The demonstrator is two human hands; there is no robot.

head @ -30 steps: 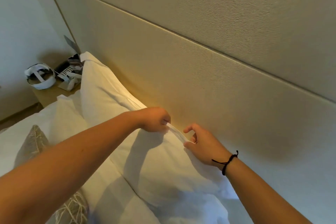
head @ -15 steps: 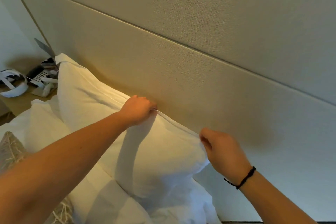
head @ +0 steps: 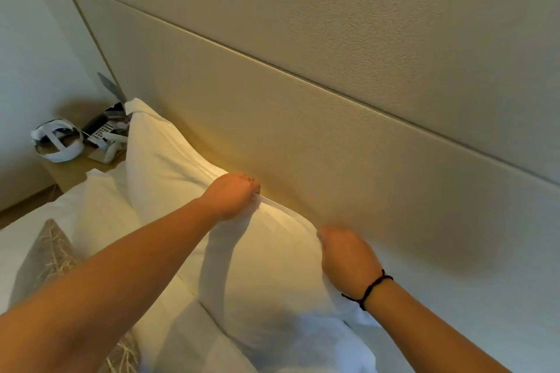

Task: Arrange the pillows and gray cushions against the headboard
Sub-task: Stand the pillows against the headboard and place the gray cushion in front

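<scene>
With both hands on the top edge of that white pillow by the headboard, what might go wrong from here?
1. The left hand and right hand grip only the top seam of the white pillow; let go, it may slump forward off the headboard.
2. A tug leftward could push the neighbouring pillow towards the phone on the bedside table.

Both bare arms reach forward and up from the bottom of the view. The left arm crosses from the lower left corner, its forearm long and nearly straight. The left hand [head: 235, 195] is a fist, knuckles up, fingers curled tight and pinching a fold of white fabric at its far edge. The right arm comes in from the lower right, a black cord around its wrist. The right hand [head: 347, 256] shows its back, fingers curled down and away, gripping white fabric beneath.
</scene>
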